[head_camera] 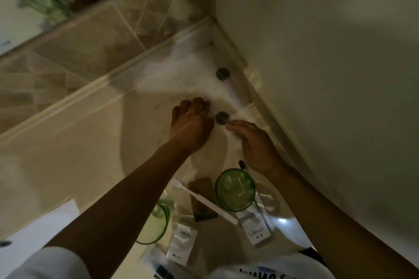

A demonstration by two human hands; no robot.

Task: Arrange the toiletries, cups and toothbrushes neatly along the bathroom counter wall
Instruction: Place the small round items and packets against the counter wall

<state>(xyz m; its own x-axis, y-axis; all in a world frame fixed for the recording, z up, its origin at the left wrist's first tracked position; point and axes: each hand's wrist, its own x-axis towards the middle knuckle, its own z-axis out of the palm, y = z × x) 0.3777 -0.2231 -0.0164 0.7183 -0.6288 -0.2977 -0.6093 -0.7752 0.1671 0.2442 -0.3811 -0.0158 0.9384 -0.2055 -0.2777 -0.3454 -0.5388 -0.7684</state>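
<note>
Spanning most of the view, a pale bathroom counter is seen meeting a cream wall on the right and a tiled backsplash behind. Two bare forearms are stretched toward the corner. The left hand is held with fingers curled, though whether anything is gripped cannot be told. The right hand is held low with fingers fairly straight beside a dark round cap; a second dark cap is seen nearer the corner by the wall. Closer in, two green glass cups are set upright. A white toothbrush is laid between them. Small white sachets are scattered nearby; "HOTEL" is printed on one sachet, while another packet carries blurred, unreadable print.
</note>
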